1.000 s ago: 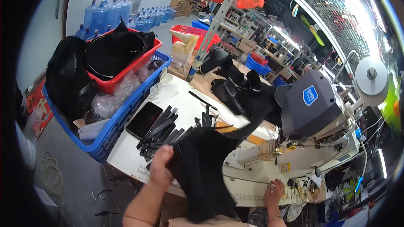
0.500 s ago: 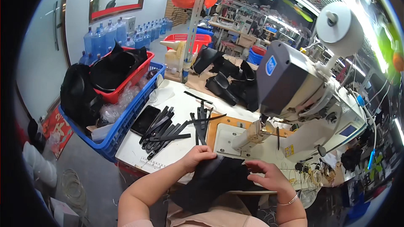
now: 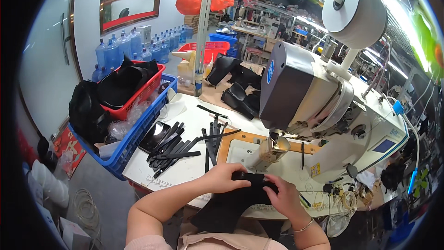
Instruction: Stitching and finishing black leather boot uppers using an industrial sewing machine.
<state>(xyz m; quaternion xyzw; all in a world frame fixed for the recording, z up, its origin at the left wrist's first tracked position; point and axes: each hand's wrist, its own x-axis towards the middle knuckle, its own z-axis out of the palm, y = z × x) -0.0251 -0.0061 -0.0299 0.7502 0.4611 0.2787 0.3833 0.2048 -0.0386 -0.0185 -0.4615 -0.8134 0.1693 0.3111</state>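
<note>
A piece of black fabric (image 3: pixel 224 213) hangs from both hands over the table's front edge and down onto my lap. My left hand (image 3: pixel 226 178) pinches its upper edge between thumb and fingers. Close beside it, my right hand (image 3: pixel 283 195) grips the same edge farther right, where the fabric looks folded over. Both hands are just in front of the post (image 3: pixel 266 153) of the sewing machine (image 3: pixel 296 97), and the fabric is apart from the needle. Left of the post lie several black strips (image 3: pixel 173 153) in a loose pile, with a black phone (image 3: pixel 154 138) behind them.
A blue basket (image 3: pixel 121 156) at the left holds black pieces, plastic wrap and a red basket (image 3: pixel 138 98). More black pieces (image 3: pixel 238 97) lie behind the table. A large thread cone (image 3: pixel 358 14) tops the machine. A metal pole (image 3: pixel 203 41) rises at the back.
My hands have come closer together, and the fabric's upper edge is now bunched or folded between them. The view has shifted a little, with the machine appearing farther left.
</note>
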